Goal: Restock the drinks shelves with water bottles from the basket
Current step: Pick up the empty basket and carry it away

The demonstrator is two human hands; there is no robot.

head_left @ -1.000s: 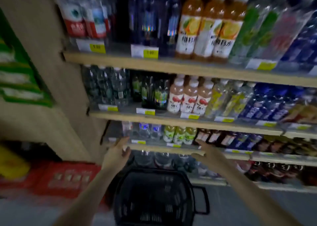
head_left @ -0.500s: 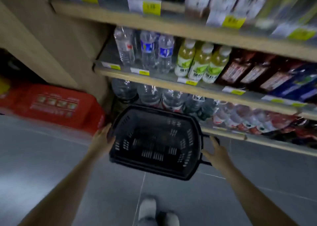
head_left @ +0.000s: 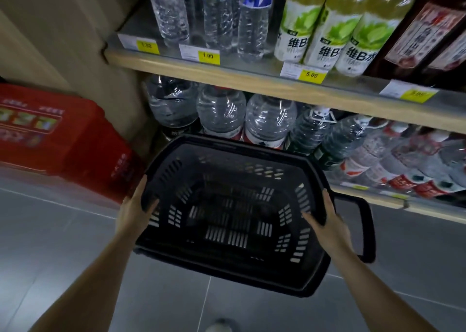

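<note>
A black plastic basket (head_left: 315, 170) sits in front of the bottom shelf, and nothing shows inside it. My left hand (head_left: 135, 212) grips its left rim, thumb inside the wall. My right hand (head_left: 327, 227) grips its right rim, thumb inside too. A side handle (head_left: 365, 231) sticks out to the right of the basket. Slim water bottles (head_left: 222, 21) stand on the wooden shelf (head_left: 227, 73) above. Large water bottles (head_left: 269, 120) fill the bottom shelf just behind the basket.
Green-labelled drink bottles (head_left: 327, 29) and dark bottles (head_left: 423, 34) stand to the right on the upper shelf. Red-labelled bottles (head_left: 393, 163) lie on the lower right shelf. A red carton (head_left: 55, 135) rests on the grey tile floor (head_left: 50, 256) at left. My shoe tip (head_left: 222, 325) shows below.
My view has dropped from the upper shelves to the basket. Both hands have come down from the shelf edge and closed on the basket's two side rims.
</note>
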